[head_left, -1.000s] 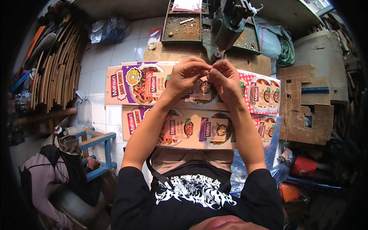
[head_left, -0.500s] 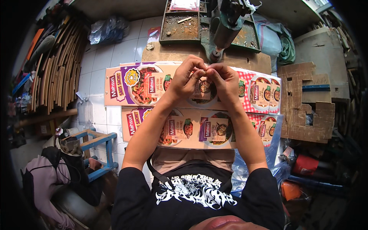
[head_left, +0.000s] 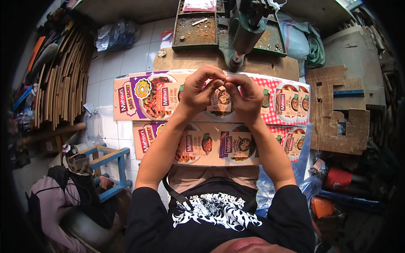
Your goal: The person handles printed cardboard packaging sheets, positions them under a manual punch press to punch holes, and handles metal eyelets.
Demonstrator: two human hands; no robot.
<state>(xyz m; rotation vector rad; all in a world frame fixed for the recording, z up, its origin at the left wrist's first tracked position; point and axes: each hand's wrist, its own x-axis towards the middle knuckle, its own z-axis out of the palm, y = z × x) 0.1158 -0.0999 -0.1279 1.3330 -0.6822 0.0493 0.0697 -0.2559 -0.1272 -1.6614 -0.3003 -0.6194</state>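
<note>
Both hands meet above the upper printed board (head_left: 126, 101), just on my side of the green cast-metal press (head_left: 249, 36). My left hand (head_left: 198, 90) is closed, its thumb and index finger pinched together. Against it, the fingertips of my right hand (head_left: 245, 92) are pinched too. Something tiny shows dark between the fingertips, too small to make out. Under my forearms lies a second printed board (head_left: 212, 145), nearer to my lap. Both boards carry pictures of food dishes and sachets, with a red checked part at the right.
Beyond the boards, a metal tray (head_left: 196, 31) with small loose parts flanks the press. Brown sheets (head_left: 63, 76) stand stacked at the left, near a blue-framed stool (head_left: 114, 158). At the right lies a cut-out brown board (head_left: 337, 114); blue plastic sheeting (head_left: 306, 168) hangs beside my right arm.
My hands stay pinched together, with the fingertips shifted slightly left and nearer to me. The whole view has moved a little; the boards lie as before.
</note>
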